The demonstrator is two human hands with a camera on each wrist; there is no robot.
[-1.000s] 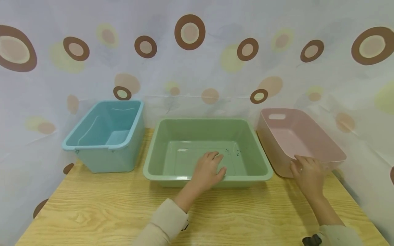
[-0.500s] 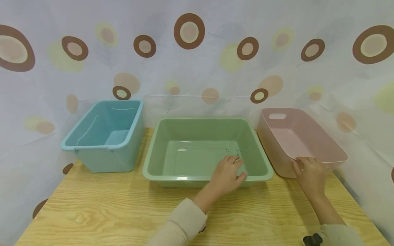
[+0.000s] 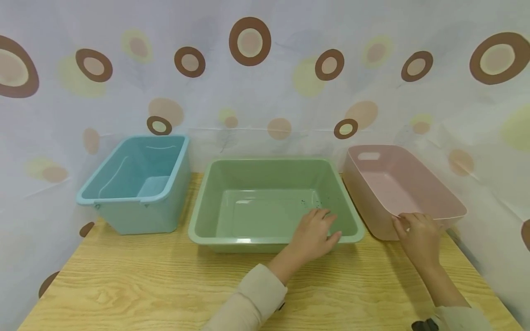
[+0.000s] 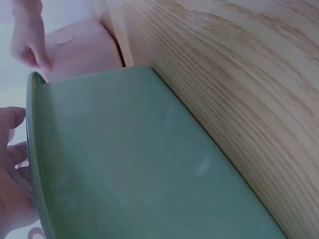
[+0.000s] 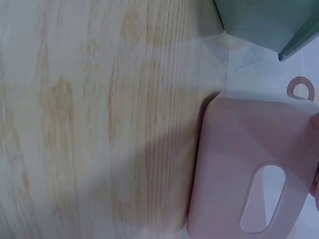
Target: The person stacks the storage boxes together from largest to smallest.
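Observation:
A green basin (image 3: pixel 265 170) stands in the middle of the table, dark specks on its floor. Over the right part of its front rim lies my left hand (image 3: pixel 313 234), fingers loosely bent and thumb spread. In the left wrist view that hand (image 4: pixel 15 174) shows beside the rim; I cannot tell how firmly it touches. My right hand (image 3: pixel 420 241) pinches the front rim of a pink bin (image 3: pixel 367 204), thumb outside and fingers over the edge. The right wrist view shows the pink bin's slotted end (image 5: pixel 224 164), with only bits of fingers at the right border.
A blue bin (image 3: pixel 141 216) stands at the back left of the wooden table (image 3: pixel 136 285). Behind all three containers hangs a patterned cloth (image 3: pixel 256 101). The pink bin stands close beside the basin, near the table's right edge.
My left hand has slid right along the basin's front rim, from its middle towards its right corner. My right hand keeps its place on the pink bin. The view has shifted slightly.

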